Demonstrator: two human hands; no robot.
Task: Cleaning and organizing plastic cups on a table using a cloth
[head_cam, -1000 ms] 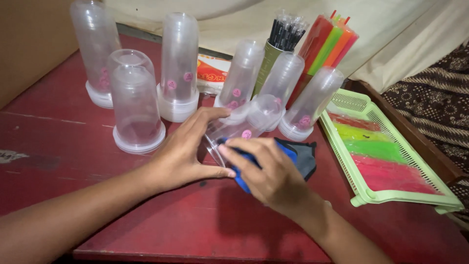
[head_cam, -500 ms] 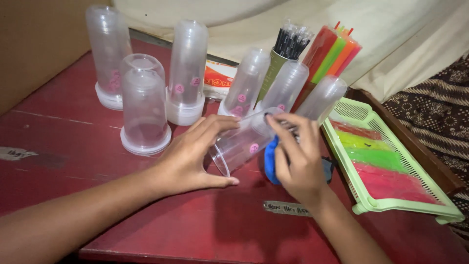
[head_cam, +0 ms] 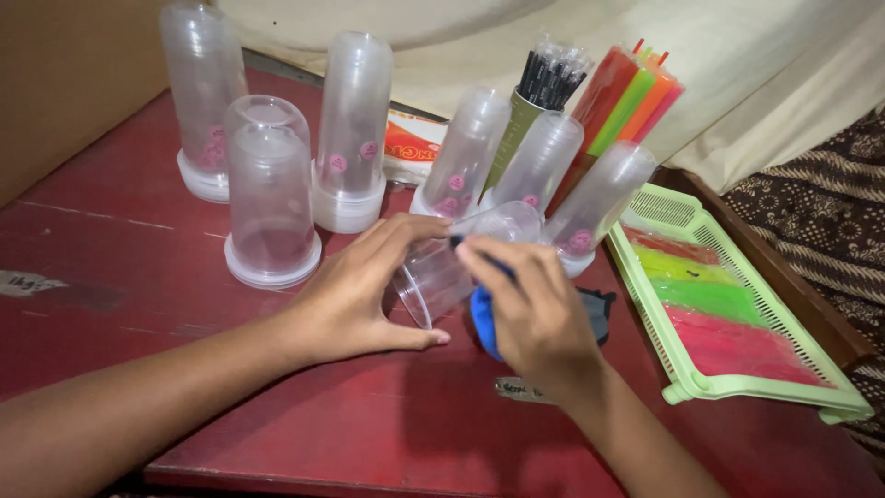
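Left hand (head_cam: 355, 295) cups a clear plastic cup (head_cam: 442, 277) — right hand (head_cam: 530, 309) pinches its top, grip closed

- Stacks of clear plastic cups (head_cam: 354, 129) standing upside down across a red table (head_cam: 138, 267), several bearing small pink stickers.
- Bundle of black straws (head_cam: 551, 76) upright in a green holder behind the stacks.
- Red, green and orange sticks (head_cam: 631, 97) leaning beside the black ones.
- Pale green slotted tray (head_cam: 820, 406) at the right edge, holding red, yellow and green strips.
- Cream cloth (head_cam: 737, 65) behind.
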